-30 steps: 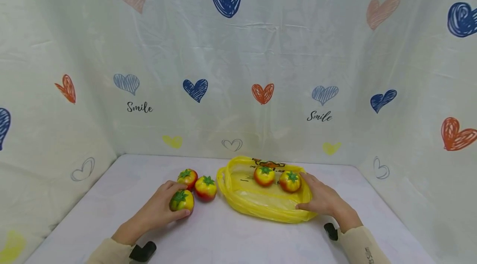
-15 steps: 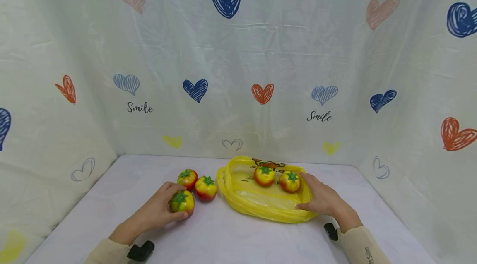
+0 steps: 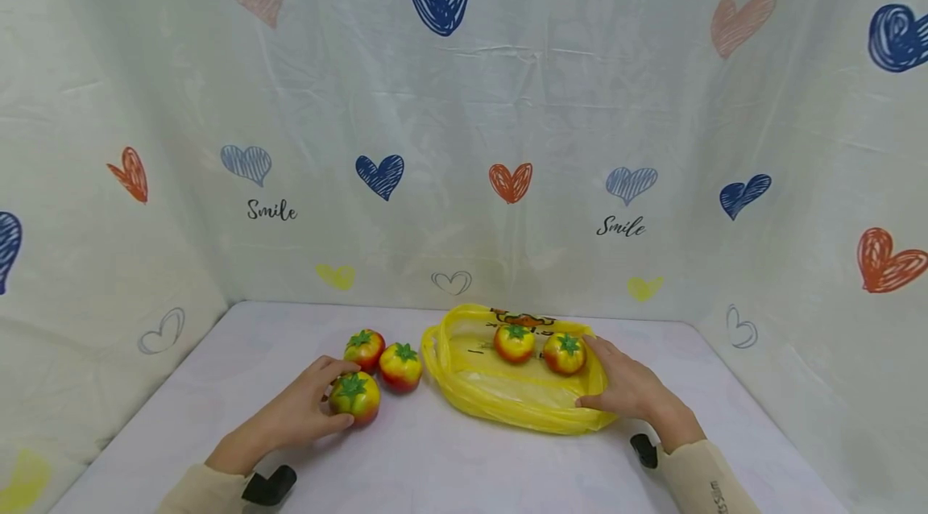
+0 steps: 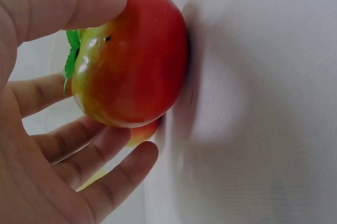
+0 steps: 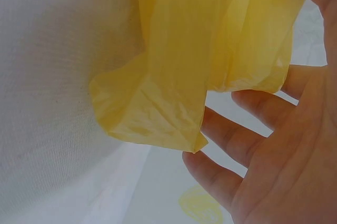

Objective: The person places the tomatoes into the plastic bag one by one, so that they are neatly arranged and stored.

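In the head view my left hand (image 3: 308,405) is around a yellow-and-red tomato (image 3: 355,399) with green leaves, at the table's left-centre. Its thumb touches the near side and its fingertips the far side; the left wrist view shows this tomato (image 4: 137,55) resting against the white cloth. Just behind are two more tomatoes, one farther back (image 3: 365,350) and one to the right (image 3: 399,367). My right hand (image 3: 627,385) spreads along the right edge of a yellow plastic bag (image 3: 500,409). Straight fingers (image 5: 226,134) lie against the bag in the right wrist view. Two tomatoes (image 3: 514,343) sit in the bag.
A white cloth covers the table (image 3: 435,466). Behind and at both sides hangs a pale curtain (image 3: 449,119) printed with hearts and "Smile". The bag lies close to the back edge, right of the loose tomatoes.
My left hand has drifted slightly left and toward me, its thumb sliding back along the tomato. That tomato has shifted a little nearer. The right hand and the bag stay put.
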`<state>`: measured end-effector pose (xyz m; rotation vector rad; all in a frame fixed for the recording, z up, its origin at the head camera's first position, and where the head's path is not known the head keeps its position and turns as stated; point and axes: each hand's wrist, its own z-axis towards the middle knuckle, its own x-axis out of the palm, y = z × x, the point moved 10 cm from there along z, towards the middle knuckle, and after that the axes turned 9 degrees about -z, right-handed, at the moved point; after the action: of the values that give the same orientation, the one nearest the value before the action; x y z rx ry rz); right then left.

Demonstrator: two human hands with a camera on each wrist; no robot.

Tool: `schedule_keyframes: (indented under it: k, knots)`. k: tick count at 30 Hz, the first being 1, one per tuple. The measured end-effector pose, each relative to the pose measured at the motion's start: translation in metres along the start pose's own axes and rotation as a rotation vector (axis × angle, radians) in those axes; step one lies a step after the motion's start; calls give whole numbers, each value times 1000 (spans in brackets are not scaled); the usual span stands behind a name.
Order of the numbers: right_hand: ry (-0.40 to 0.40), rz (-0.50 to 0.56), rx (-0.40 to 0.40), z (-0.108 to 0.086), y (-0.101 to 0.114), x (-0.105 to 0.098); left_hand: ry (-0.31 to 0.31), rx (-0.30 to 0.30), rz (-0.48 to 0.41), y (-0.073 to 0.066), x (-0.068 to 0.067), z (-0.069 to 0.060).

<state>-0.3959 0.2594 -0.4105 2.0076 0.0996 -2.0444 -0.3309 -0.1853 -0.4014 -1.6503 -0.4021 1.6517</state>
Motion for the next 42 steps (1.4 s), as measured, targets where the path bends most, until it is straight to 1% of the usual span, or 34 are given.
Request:
schedule_keyframes:
  k: [5,9,13,16,22,25,31,37,42]
  knots:
    - [0,0,-1,0,-1,0,1,27,11,-1,-1,0]
    - [2,2,-3,0,0,1,1,55,0,-2,-1,0]
    - [5,4,2,0,0,1,-7,51,-13,-2,-1,1]
    - [4,8,9,-1,-1,1,-10,33,-10,-2,0,0]
    - [-3,6,3,-2,0,1,14,3,-8,-1,3,-1]
    - [-5,1,-3,-1,0,0,15,-4,-3,0,4,-1]
    - [-7,-3,-4,-1,0,-1,6,6,3,-1,3,0]
    - [-5,2,1,-1,0,-1,13,7,0,-2,4,-1]
    - [4,4,6,-2,1,-2,19,25,3,-4,4,-1]
